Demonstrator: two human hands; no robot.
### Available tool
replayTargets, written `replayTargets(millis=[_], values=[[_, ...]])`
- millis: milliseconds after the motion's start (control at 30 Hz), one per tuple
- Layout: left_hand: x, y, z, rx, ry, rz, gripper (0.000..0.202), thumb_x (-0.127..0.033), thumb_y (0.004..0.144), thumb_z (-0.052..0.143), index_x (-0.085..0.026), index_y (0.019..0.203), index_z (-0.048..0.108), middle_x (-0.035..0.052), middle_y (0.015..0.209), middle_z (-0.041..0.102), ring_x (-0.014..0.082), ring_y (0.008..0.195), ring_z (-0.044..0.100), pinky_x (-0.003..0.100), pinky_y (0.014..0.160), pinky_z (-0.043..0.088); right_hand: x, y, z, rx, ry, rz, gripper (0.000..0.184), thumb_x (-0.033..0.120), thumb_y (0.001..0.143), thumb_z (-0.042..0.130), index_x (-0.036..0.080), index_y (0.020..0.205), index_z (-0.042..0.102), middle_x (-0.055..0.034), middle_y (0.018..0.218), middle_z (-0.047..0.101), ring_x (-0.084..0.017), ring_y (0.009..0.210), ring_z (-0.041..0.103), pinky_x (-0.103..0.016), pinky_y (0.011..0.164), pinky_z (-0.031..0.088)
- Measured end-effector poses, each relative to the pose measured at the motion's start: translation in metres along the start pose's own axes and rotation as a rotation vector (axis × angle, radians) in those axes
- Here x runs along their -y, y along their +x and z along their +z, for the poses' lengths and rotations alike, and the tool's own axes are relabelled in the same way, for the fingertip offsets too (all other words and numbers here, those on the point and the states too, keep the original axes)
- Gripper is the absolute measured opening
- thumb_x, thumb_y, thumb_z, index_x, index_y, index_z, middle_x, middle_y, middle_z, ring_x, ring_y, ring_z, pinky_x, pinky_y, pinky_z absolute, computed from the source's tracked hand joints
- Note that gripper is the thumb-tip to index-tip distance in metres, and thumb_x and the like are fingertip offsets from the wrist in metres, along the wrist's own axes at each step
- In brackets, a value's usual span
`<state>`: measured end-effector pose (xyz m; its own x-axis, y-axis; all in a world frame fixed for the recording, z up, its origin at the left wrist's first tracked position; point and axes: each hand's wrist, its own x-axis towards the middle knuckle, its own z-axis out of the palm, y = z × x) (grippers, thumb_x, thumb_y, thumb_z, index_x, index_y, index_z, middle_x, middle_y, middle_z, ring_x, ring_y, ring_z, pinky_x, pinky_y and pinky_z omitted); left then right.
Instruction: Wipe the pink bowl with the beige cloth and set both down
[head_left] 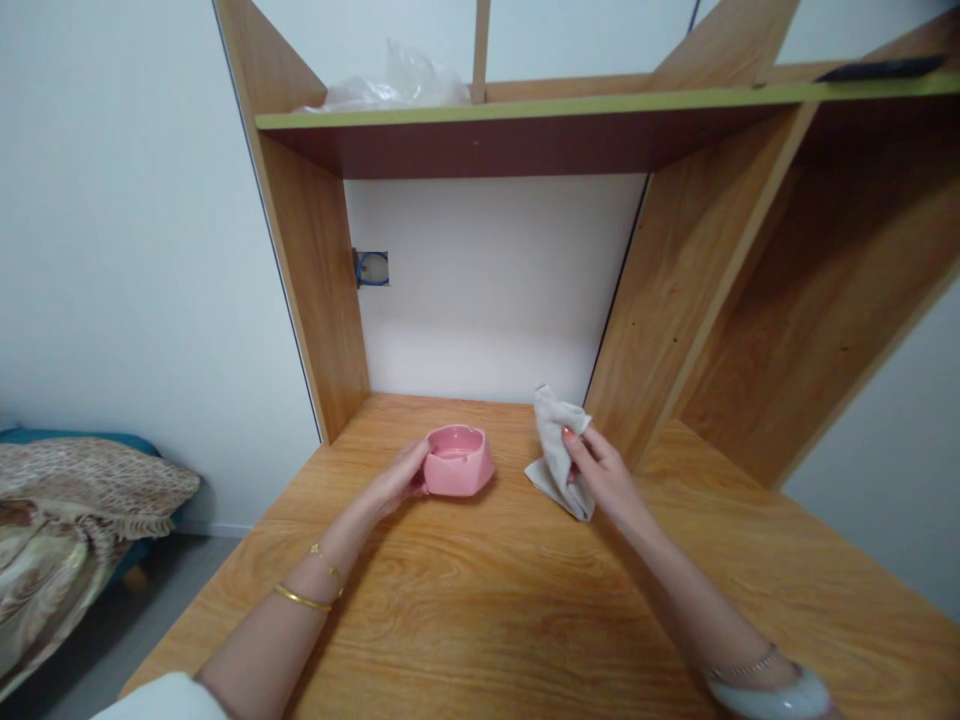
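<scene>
A pink ashtray (459, 460) sits on the wooden desk (465, 620) near its back. My left hand (401, 478) grips the ashtray's left side, fingers wrapped round its rim. To the right, my right hand (598, 468) is closed on a crumpled beige cloth (556, 440), held just above the desktop beside the upright wooden partition. About a hand's width separates cloth and ashtray.
A wooden shelf unit (525, 110) rises over the desk, with a clear plastic bag (397, 85) on its upper shelf and a dark flat object (877, 68) at the upper right. A wall socket opening (371, 268) shows behind. A bed with a patterned blanket (67, 520) stands at left.
</scene>
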<state>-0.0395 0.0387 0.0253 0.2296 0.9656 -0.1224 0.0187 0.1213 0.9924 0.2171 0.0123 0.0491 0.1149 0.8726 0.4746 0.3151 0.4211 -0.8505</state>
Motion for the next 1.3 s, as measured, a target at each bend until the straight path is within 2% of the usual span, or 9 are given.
replayTargets(millis=[100, 200, 367, 467, 567, 700, 933, 1133, 1300], values=[[0.005, 0.000, 0.011, -0.062, 0.059, 0.087, 0.038, -0.041, 0.077, 0.050, -0.012, 0.102, 0.056, -0.0024, 0.056, 0.054, 0.0073, 0.042, 0.046, 0.016, 0.039, 0.030, 0.001, -0.010, 0.018, 0.152, -0.077, -0.106, 0.035, 0.048, 0.079, 0.043, 0.019, 0.090, 0.060, -0.0005, 0.072, 0.049, -0.014, 0.061, 0.048, -0.024, 0.053, 0.040], [0.005, -0.002, 0.017, -0.105, 0.133, 0.201, 0.036, -0.035, 0.075, 0.053, -0.012, 0.102, 0.057, 0.0035, 0.075, 0.063, 0.0114, 0.058, 0.056, 0.018, 0.050, 0.039, 0.005, -0.018, 0.031, 0.262, -0.141, -0.161, 0.032, 0.045, 0.079, 0.044, 0.020, 0.083, 0.063, -0.0024, 0.077, 0.048, -0.016, 0.076, 0.048, -0.027, 0.067, 0.041], [-0.005, -0.013, 0.023, -0.179, 0.405, 0.345, 0.037, -0.034, 0.076, 0.050, -0.014, 0.106, 0.057, 0.0075, 0.097, 0.064, 0.0187, 0.083, 0.060, 0.026, 0.072, 0.044, 0.004, -0.023, 0.042, 0.283, -0.156, -0.094, 0.038, 0.044, 0.080, 0.035, 0.020, 0.066, 0.060, -0.0018, 0.072, 0.044, -0.016, 0.074, 0.047, -0.030, 0.071, 0.039], [-0.011, -0.021, 0.028, -0.208, 0.540, 0.394, 0.034, -0.032, 0.076, 0.050, -0.017, 0.105, 0.058, 0.0056, 0.101, 0.063, 0.0189, 0.089, 0.059, 0.027, 0.079, 0.043, -0.005, -0.023, 0.049, 0.246, -0.148, -0.014, 0.024, 0.042, 0.072, 0.045, 0.021, 0.063, 0.051, 0.0013, 0.066, 0.042, -0.014, 0.062, 0.044, -0.028, 0.061, 0.038], [-0.016, -0.027, 0.034, -0.225, 0.636, 0.430, 0.032, -0.028, 0.075, 0.050, -0.019, 0.105, 0.058, 0.0031, 0.103, 0.063, 0.0178, 0.092, 0.058, 0.026, 0.081, 0.042, -0.015, -0.026, 0.058, 0.162, -0.084, 0.110, 0.027, 0.036, 0.058, 0.058, 0.023, 0.067, 0.037, 0.0074, 0.058, 0.036, -0.011, 0.049, 0.038, -0.023, 0.047, 0.034], [-0.017, -0.032, 0.040, -0.229, 0.740, 0.474, 0.035, -0.027, 0.074, 0.050, -0.021, 0.108, 0.055, 0.0017, 0.105, 0.062, 0.0171, 0.095, 0.056, 0.025, 0.083, 0.041, -0.023, -0.030, 0.064, 0.064, -0.048, 0.227, 0.045, 0.029, 0.050, 0.064, 0.024, 0.076, 0.028, 0.0100, 0.058, 0.037, -0.011, 0.051, 0.043, -0.023, 0.047, 0.036], [-0.017, -0.040, 0.051, -0.272, 0.938, 0.521, 0.049, -0.031, 0.071, 0.054, -0.020, 0.118, 0.049, 0.0067, 0.107, 0.057, 0.0222, 0.096, 0.054, 0.032, 0.086, 0.039, -0.018, -0.031, 0.065, 0.205, 0.112, 0.355, 0.085, 0.014, 0.047, 0.062, 0.020, 0.117, 0.016, 0.0056, 0.074, 0.054, -0.015, 0.066, 0.057, -0.029, 0.065, 0.045], [-0.027, -0.049, 0.055, -0.137, 1.100, 0.470, 0.057, -0.033, 0.068, 0.056, -0.027, 0.124, 0.043, 0.0054, 0.095, 0.055, 0.0226, 0.085, 0.055, 0.032, 0.077, 0.042, -0.017, -0.027, 0.065, 0.200, -0.073, 0.351, 0.090, 0.009, 0.050, 0.059, 0.016, 0.128, 0.016, 0.0010, 0.080, 0.057, -0.016, 0.071, 0.057, -0.029, 0.066, 0.045], [-0.029, -0.051, 0.055, -0.095, 1.122, 0.488, 0.064, -0.038, 0.067, 0.059, -0.030, 0.127, 0.040, 0.0055, 0.097, 0.053, 0.0226, 0.083, 0.055, 0.031, 0.076, 0.042, -0.009, -0.022, 0.058, 0.133, -0.331, 0.222, 0.081, 0.014, 0.057, 0.059, 0.014, 0.130, 0.023, 0.0015, 0.068, 0.058, -0.017, 0.063, 0.057, -0.026, 0.058, 0.042]])
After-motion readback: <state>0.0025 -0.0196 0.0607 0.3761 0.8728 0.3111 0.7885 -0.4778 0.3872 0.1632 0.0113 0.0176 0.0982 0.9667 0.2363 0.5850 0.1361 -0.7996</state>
